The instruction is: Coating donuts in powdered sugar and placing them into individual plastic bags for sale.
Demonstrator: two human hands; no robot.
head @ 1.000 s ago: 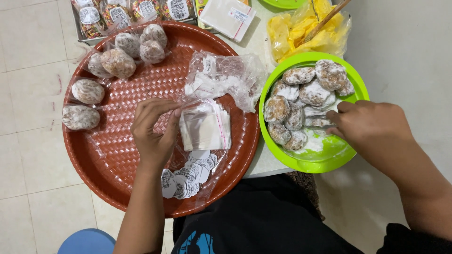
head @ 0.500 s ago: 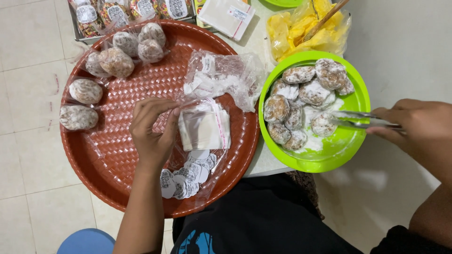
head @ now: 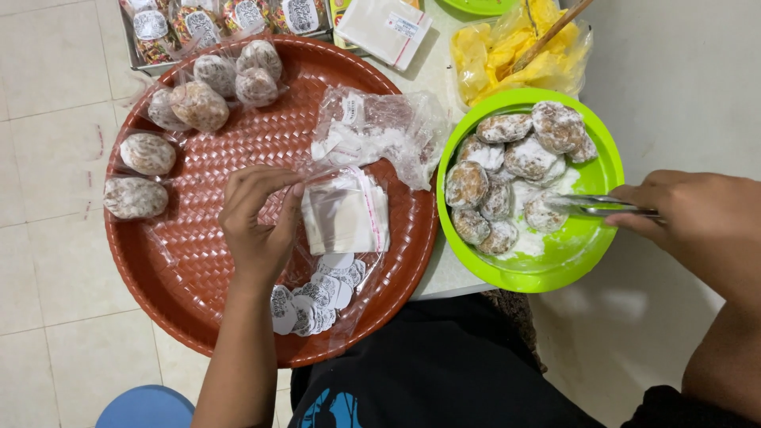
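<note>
My left hand [head: 258,218] rests over the round red woven tray [head: 198,293], its fingertips pinching the edge of a small clear plastic bag from the stack [head: 346,214] beside it. My right hand [head: 697,218] grips metal tongs [head: 590,206] whose tips reach into the green bowl [head: 571,265] and touch one powdered round cake [head: 545,214]. Several more sugar-dusted cakes [head: 515,154] fill the bowl's far half. Loose round paper labels [head: 317,297] lie on the tray near my left wrist.
Several bagged cakes [head: 198,103] sit along the tray's far left rim. A crumpled clear bag [head: 380,127] lies between tray and bowl. Behind are a yellow-filled plastic bag with a wooden stick [head: 519,55], a white packet [head: 384,28] and a tray of jars [head: 214,20]. A blue stool [head: 147,408] stands below.
My right hand drew back out of the bowl to its right rim and now holds tongs pointed at a cake. My left hand stayed on the small bags.
</note>
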